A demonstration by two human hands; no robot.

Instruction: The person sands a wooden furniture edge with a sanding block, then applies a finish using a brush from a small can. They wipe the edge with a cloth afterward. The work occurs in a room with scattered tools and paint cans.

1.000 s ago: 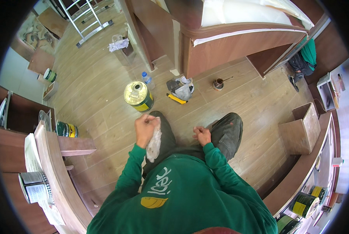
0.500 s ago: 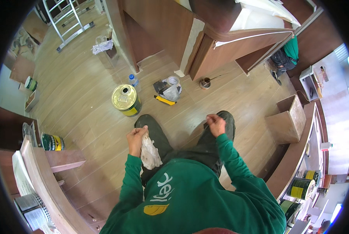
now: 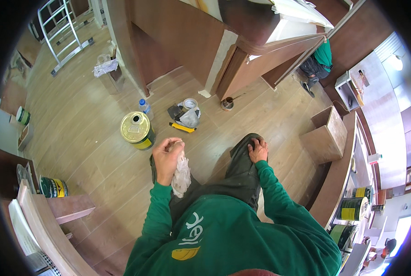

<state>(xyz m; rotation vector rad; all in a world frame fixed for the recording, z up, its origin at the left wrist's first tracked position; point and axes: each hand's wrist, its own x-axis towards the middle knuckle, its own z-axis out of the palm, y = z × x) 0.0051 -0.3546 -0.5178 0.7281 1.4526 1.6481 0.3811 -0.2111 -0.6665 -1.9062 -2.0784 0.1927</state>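
A crumpled, stained whitish rag (image 3: 182, 175) hangs from my left hand (image 3: 166, 158), whose fingers are closed around its upper end above my left thigh. My right hand (image 3: 259, 149) lies on my right knee, fingers spread over the dark trousers (image 3: 240, 162) and nothing in them. On the floor ahead of my left hand stands a large round can (image 3: 135, 128) with a gold lid. Beside it are a water bottle (image 3: 145, 107) with a blue cap, a yellow utility knife (image 3: 182, 127), a roll of tape (image 3: 189, 104) and grey sanding sheets (image 3: 187, 118).
A small jar (image 3: 227, 104) with a brush-like stick stands near the wooden counter (image 3: 242, 69). An open wooden box (image 3: 327, 133) is at right, by a bench with cans (image 3: 352, 209). A co-worker (image 3: 318, 64) crouches at far right. A ladder (image 3: 65, 37) stands far left.
My right hand has come down onto my right knee and its fingers have spread. My left hand has risen slightly with the rag. The view has shifted a little.
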